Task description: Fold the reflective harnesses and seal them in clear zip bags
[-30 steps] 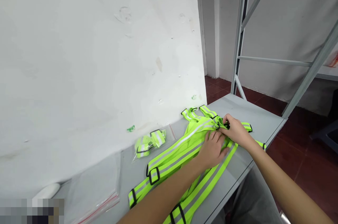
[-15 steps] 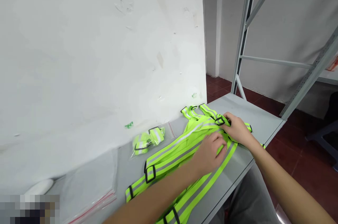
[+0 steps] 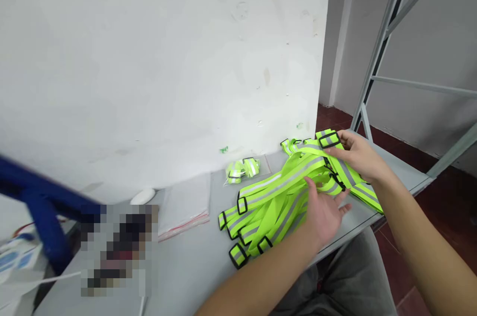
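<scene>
A pile of neon-green reflective straps [image 3: 276,197] with grey stripes and black buckles lies on the grey table [image 3: 194,266]. My right hand [image 3: 356,154] pinches one strap end near a black buckle at the far side of the pile and lifts it slightly. My left hand [image 3: 324,209] rests palm-up on the near side of the pile, fingers spread and touching the straps. A small clear bag [image 3: 242,169] holding a folded green strap lies by the wall.
A stack of clear plastic bags [image 3: 184,204] with red seal strips lies left of the pile. A white oval object [image 3: 143,196] sits near the wall. A blue frame [image 3: 40,201] stands at the left. A grey metal rack [image 3: 387,42] rises at the right.
The view has swung left, bringing in the blue frame. My right hand has lifted a strap end off the pile. My left hand has turned palm-up and slid toward me.
</scene>
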The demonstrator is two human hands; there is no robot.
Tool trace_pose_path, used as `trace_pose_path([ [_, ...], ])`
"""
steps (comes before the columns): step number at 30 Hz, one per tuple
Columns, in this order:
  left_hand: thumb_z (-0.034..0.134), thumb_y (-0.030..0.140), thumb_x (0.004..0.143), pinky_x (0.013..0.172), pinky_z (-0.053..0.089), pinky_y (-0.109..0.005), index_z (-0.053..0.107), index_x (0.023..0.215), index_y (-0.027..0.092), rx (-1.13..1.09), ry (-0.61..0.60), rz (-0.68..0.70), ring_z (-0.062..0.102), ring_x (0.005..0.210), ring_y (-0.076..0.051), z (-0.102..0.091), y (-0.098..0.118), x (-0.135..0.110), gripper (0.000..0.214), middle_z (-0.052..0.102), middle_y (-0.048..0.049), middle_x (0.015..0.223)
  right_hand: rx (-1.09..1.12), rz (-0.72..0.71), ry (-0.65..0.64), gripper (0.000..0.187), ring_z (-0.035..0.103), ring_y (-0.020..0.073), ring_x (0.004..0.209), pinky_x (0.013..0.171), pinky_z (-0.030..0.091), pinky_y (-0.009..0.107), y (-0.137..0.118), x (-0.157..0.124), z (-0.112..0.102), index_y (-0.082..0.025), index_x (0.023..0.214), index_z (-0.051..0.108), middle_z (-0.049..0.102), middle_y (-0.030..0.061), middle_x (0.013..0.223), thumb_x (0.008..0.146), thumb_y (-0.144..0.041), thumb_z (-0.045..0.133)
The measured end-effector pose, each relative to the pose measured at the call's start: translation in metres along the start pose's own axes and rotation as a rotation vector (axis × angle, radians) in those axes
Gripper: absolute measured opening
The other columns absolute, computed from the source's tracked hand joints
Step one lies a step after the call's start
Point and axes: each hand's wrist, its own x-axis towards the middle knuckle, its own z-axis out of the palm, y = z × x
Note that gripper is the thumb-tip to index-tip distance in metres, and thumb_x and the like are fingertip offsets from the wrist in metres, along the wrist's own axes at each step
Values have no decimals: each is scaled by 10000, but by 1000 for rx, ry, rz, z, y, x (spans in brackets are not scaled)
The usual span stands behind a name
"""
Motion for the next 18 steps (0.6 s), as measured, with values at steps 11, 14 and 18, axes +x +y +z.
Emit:
trace_pose_path([
  [11,547,332,882,885,516,-389,666,945,197,-341,254,680,679,926,-207,-6,108,-30,191,722,-39,939,182,110,-76,398,658,223,875,768,533,359,23,5,-7,-211,932,579,696,47,974,664,-426,779],
  [14,564,239,860,873,516,-340,668,909,192,-372,337,768,688,851,-169,-21,125,-55,125,725,-13,841,195,122,-99,406,660,223,823,723,532,364,42,12,6,-216,935,562,698,39,936,669,-450,759],
  [18,563,271,847,761,532,-307,658,883,179,-359,417,855,690,745,-163,-47,145,-94,137,711,-1,739,68,78,-149,340,630,219,770,662,497,335,69,23,31,-214,860,564,673,18,800,686,-465,714],
])
